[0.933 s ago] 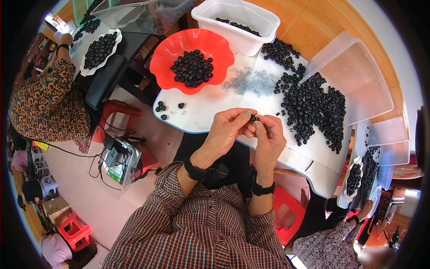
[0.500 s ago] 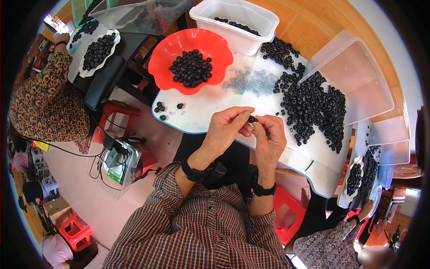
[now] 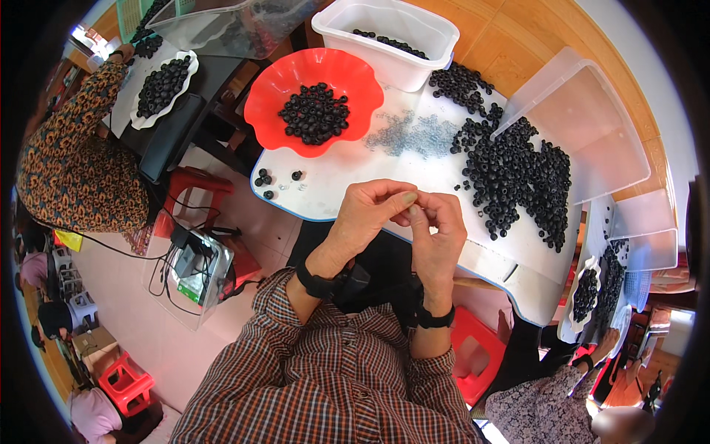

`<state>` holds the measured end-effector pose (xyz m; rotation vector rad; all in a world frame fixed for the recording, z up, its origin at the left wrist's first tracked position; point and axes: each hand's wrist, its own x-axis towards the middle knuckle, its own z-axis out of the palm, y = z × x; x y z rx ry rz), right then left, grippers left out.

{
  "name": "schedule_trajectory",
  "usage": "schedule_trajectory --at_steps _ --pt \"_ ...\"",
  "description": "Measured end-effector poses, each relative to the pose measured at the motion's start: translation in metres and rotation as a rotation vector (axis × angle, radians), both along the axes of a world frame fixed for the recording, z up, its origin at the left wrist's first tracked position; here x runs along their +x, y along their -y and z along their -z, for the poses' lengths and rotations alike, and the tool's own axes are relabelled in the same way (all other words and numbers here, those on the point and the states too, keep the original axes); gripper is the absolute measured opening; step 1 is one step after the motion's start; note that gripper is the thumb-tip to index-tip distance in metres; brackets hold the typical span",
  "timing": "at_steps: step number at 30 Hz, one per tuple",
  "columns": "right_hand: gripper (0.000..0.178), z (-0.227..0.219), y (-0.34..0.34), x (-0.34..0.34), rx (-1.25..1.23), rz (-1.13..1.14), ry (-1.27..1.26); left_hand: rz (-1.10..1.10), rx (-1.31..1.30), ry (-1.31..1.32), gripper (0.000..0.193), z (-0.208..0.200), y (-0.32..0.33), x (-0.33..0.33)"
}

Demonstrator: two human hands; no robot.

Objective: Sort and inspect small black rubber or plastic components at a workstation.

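Observation:
Over the near edge of the white table (image 3: 325, 181), my left hand (image 3: 367, 214) and my right hand (image 3: 438, 229) meet, thumbs and fingertips pinched together. The fingers cover the small black round part that shows between them in the earlier frame. Several like it, loose black round parts (image 3: 264, 177), lie left of my hands. Beyond them stands a red wavy-rimmed bowl (image 3: 262, 96) with a heap of black parts (image 3: 316, 115) in it. To the right spreads a large pile of black parts (image 3: 510, 177). Small clear rings (image 3: 414, 135) are scattered between bowl and pile.
A white tub (image 3: 381, 63) with black parts stands at the back. A clear plastic bin (image 3: 592, 126) lies tipped beside the pile. People work at tables on the left (image 3: 81, 163) and right (image 3: 540, 392). Red stools (image 3: 473, 348) and a cable-filled clear box (image 3: 196, 274) are around.
My fingertips have closed in, and the black part between them is now hidden. My right hand has shifted slightly left. The person on the left has moved an arm.

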<state>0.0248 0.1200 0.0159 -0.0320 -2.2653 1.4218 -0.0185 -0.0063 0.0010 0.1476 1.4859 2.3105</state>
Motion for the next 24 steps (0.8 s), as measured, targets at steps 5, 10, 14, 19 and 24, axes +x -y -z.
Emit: schedule_trajectory --at_steps 5,10,14,19,24 --pt "0.013 0.006 -0.001 -0.002 0.082 -0.020 -0.085 0.002 -0.013 -0.018 0.024 0.004 0.000 0.001" --pt "0.010 0.005 0.005 0.001 -0.232 0.011 -0.035 0.044 0.098 0.039 0.025 0.009 0.001 0.000" --pt "0.009 0.009 0.006 0.001 -0.292 -0.009 -0.064 0.063 0.247 0.109 0.025 0.014 0.002 0.000" --pt "0.012 0.008 0.006 0.000 -0.226 -0.008 -0.041 0.038 0.163 0.066 0.025 0.006 0.002 0.001" --pt "0.014 0.006 -0.002 -0.001 -0.144 -0.055 0.024 0.022 -0.065 -0.037 0.026 0.001 0.002 0.002"
